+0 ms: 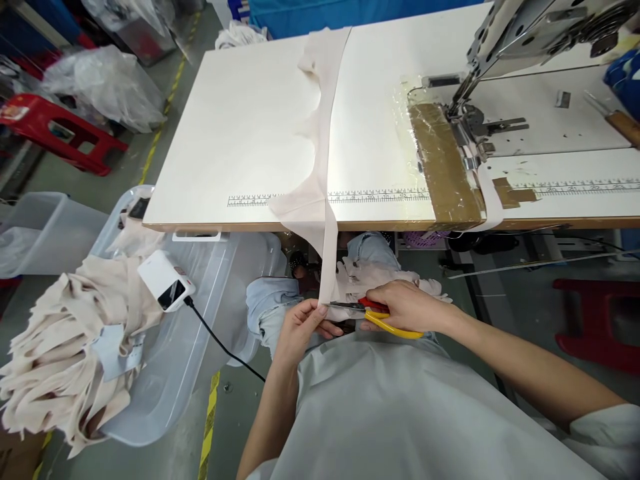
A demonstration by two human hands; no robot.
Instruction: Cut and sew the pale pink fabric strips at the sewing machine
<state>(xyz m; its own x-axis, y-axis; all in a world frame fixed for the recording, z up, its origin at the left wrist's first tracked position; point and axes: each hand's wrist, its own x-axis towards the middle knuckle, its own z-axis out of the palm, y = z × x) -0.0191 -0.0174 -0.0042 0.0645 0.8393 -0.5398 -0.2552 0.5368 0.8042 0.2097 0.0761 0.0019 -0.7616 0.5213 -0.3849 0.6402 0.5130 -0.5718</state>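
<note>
Fabric strip (321, 180) in left hand (301, 325), scissors (376, 317) in right (404, 304).

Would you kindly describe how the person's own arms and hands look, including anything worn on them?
The left hand and right hand are ungloved, and no watch or bracelet shows. The right sleeve is plain, pale grey and ends near the elbow; only a bit of pale left sleeve shows.

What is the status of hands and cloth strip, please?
Left hand pinching cloth strip. Right hand gripping scissors, blades at strip's end. More cloth on lap.
</note>
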